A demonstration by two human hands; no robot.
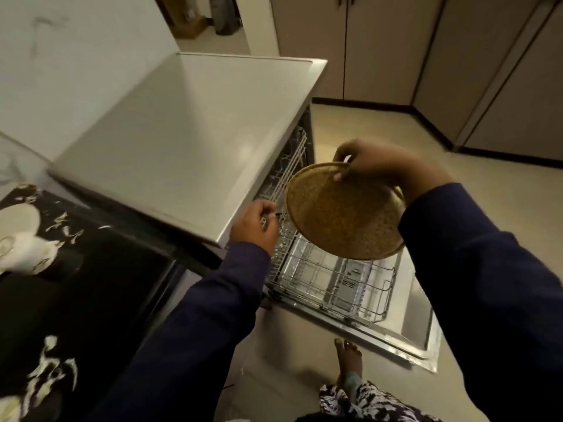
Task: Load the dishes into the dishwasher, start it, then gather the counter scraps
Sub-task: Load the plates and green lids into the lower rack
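Observation:
A round golden-brown plate [341,214] is held tilted above the pulled-out lower rack [338,284] of the open dishwasher [195,138]. My right hand [384,169] pinches the plate's upper rim. My left hand [254,225] grips the front wire of the upper rack [289,166], just under the dishwasher's top edge. The lower rack looks bare of dishes where it shows. The dishwasher door [417,327] lies open flat near the floor.
A black counter [100,284] at left carries white dishes [21,248] and pale scraps [51,370]. Beige cabinets [396,47] line the far wall. My bare foot [350,360] stands on the tiled floor beside the door.

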